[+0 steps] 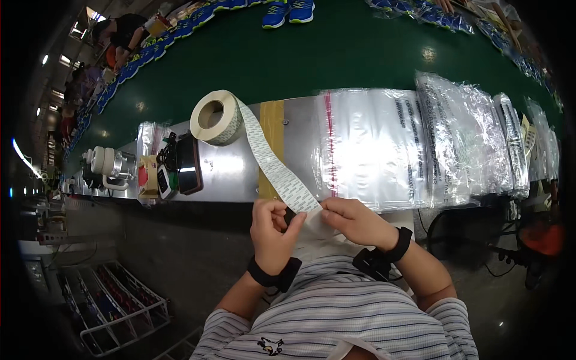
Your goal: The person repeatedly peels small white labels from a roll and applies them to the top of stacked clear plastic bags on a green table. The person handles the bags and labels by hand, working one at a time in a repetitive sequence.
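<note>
A roll of labels [207,123] stands on the metal table, its printed backing strip [270,162] running down to my hands at the front edge. My right hand [354,222] pinches the strip's lower end between thumb and fingers. Beside it, my left hand [273,234] has its fingers curled and its thumb stretched to the strip's edge; a dark gap shows between thumb and forefinger. Below the strip, a whitish piece [318,225] hangs between the hands; I cannot tell whether it is more strip. Both wrists wear black bands.
Clear plastic bags [372,144] lie stacked right of the strip, with crumpled bags [465,138] beyond. Left of the roll lie a phone [188,163] and a glass jug [120,168]. Blue shoes [288,13] line the green belt [336,54]. A wire rack [114,306] stands lower left.
</note>
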Demonstrator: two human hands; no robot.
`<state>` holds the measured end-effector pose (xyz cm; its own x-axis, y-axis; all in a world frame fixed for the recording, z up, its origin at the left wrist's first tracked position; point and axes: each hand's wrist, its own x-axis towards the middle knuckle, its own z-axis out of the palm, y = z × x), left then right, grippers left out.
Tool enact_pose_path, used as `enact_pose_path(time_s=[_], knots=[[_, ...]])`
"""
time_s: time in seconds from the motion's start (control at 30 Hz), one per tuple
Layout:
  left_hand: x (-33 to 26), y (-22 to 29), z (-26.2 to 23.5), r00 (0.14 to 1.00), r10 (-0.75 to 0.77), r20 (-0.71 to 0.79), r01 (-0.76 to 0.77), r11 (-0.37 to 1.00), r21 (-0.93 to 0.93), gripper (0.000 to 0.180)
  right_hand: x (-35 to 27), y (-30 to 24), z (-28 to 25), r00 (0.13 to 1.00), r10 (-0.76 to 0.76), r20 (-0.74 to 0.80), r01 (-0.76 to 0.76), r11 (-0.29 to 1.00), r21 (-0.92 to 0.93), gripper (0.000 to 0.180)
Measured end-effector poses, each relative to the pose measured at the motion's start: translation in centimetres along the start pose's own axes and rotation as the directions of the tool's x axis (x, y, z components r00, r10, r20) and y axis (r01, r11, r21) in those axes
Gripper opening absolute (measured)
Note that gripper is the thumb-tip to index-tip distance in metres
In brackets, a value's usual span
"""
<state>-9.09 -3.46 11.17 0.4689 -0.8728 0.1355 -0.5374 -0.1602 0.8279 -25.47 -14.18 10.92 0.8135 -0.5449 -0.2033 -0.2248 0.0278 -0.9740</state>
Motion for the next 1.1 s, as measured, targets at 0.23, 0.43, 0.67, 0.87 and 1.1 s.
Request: enact_pose_path(time_s=[0.23,0.43,0.67,0.87,1.1], knots=[[1.1,0.7,-0.2,0.973,0.152,0.174,-0.132,0.984,-0.122,0.025,1.4,-0.9,1.2,0.91,-0.367,-0.194,0.282,0.889,-0.361,0.012],[2.8,0.9,-0.7,0.968,-0.089,0.234,0.181,0.896,-0.405,0.012,1.3,-0.6,0.9,0.944,-0.245,-0.223,0.14,0.905,-0.401,0.012],[6.3,2.1,-0.4,0.922,0.294,0.251,-0.222,0.934,-0.279,0.024,0.6,0.5,-2.9,0.894,-0.152,-0.422,-0.113,0.835,-0.539,0.032],[5.6,0.2,5.6,0.664,0.422,0.617,-0.678,0.689,0.258,0.057,4.2,4.2,-4.3,0.686,-0.326,-0.651,-0.436,0.532,-0.726,0.037],[5.5,-1.4,5.6,0.678,0.433,0.594,-0.628,0.761,0.161,0.059,4.2,6.3,-3.8,0.591,-0.436,-0.679,-0.368,0.603,-0.708,0.019]])
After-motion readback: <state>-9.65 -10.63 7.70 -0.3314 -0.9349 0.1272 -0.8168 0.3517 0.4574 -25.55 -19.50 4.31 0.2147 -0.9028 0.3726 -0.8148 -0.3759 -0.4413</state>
